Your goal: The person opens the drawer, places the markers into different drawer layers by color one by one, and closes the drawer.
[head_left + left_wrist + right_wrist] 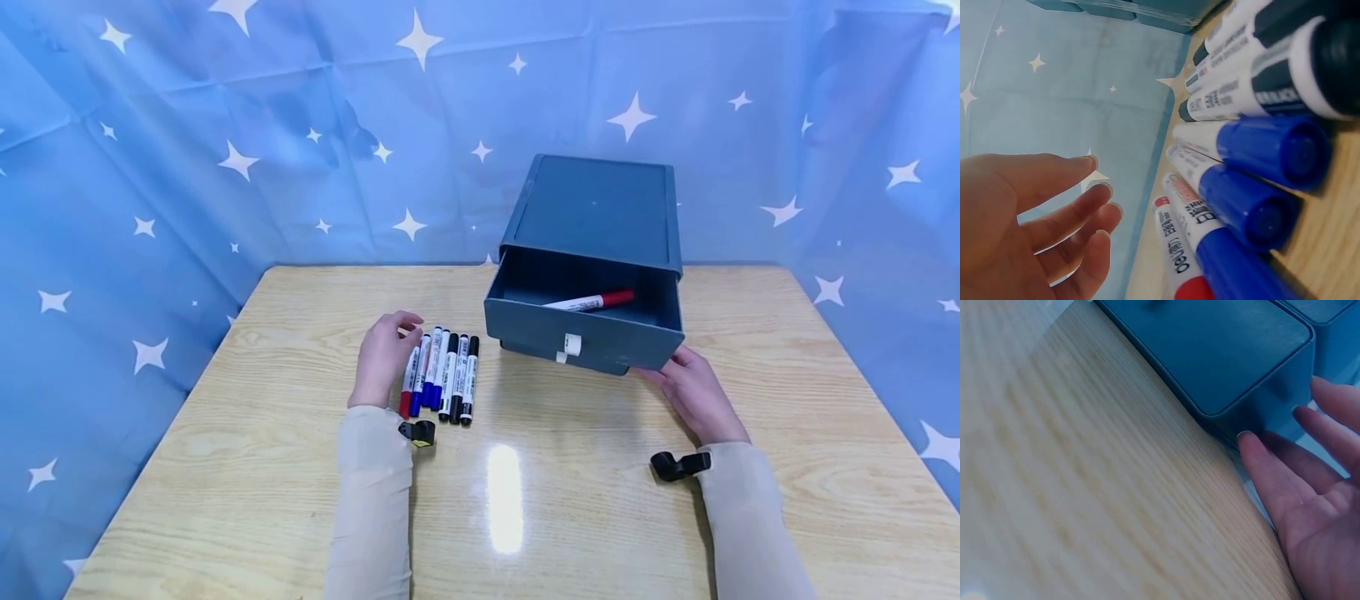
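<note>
The left hand [384, 354] is hovering just beside the left end of a row of markers [448, 375], and the nearest one, a red-capped marker [409, 383], is lying right next to it on the right, with the blue-capped and black ones sitting beyond. They're all resting side by side on the surface [262, 467], long axes running away from the person at a slight slant, that red cap pointing back toward the person. So the left hand is sitting way closer; the right hand [697, 392] is hanging out well apart from the row, over by the right front corner of the pulled-out drawer [525, 327]. Left fingers are curving loosely, a visible gap showing between thumb and fingertips, and they're gripping nothing. Right fingers are spreading loosely along the side of the drawer unit [596, 208], not wrapping around anything, though I'm honestly not able to tell whether they're touching it. Meanwhile another marker [588, 302] is lying crosswise inside the drawer, red end pointing right.
</note>
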Motion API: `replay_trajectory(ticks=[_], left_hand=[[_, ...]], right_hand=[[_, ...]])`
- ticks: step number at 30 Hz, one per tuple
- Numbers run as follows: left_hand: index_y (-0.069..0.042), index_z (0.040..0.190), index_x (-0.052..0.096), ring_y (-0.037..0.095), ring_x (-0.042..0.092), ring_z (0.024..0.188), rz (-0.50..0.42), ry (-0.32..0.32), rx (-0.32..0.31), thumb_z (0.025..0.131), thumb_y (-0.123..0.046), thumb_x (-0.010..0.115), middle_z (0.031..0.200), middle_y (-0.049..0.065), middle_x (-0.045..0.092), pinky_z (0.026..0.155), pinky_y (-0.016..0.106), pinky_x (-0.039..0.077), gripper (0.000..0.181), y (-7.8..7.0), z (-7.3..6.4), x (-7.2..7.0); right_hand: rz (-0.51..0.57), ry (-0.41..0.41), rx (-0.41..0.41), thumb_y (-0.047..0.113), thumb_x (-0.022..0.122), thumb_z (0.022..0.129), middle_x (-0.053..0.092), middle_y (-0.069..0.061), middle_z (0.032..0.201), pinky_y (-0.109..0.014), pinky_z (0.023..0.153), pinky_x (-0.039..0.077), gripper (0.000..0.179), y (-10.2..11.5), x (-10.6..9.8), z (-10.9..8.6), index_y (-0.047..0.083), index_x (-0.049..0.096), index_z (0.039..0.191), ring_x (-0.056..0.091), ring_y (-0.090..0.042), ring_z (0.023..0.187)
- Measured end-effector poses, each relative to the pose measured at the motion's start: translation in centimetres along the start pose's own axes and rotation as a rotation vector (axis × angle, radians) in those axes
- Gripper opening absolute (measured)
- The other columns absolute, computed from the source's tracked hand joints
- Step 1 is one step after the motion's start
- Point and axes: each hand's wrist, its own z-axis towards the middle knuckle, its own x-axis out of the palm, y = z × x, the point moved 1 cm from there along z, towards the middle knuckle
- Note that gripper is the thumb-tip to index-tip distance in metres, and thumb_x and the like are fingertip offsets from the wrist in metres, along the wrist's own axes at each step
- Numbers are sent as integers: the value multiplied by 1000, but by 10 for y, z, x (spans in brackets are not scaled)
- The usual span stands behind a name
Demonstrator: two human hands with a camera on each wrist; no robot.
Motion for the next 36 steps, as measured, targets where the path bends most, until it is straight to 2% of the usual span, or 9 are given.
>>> replay_trajectory(ticks=[5,16,28,32,36], left_hand=[[-15,107,61,20,53,87,5,5,-21,88,-20,55,101,4,56,73,36,42,21,3,0,3],[-13,116,55,26,50,97,15,107,-80,89,-20,53,111,10,51,85,42,39,28,8,0,13],[-15,133,38,25,51,94,40,124,-117,86,-19,59,110,11,49,82,40,41,52,13,0,20],[-14,134,38,25,52,96,39,124,-120,86,-19,59,110,11,50,83,41,41,53,12,0,20],[-14,131,42,24,52,91,54,138,-134,85,-20,59,106,10,52,79,40,42,50,9,-2,18]], right_hand=[[-8,2,7,22,50,91,32,-10,135,-29,90,39,46,0,0,-1,6,39,133,49,-14,112],[5,7,-6,21,49,92,34,-10,134,-30,91,39,45,0,-1,-1,7,39,134,49,-13,112],[7,1,6,23,51,91,33,-9,134,-31,91,38,47,2,1,1,5,39,133,49,-13,111],[7,-5,20,24,51,91,32,-10,134,-31,92,38,49,2,0,0,5,38,134,49,-14,111],[8,-10,29,24,51,91,32,-10,135,-31,92,38,49,1,0,-1,6,37,134,50,-14,111]])
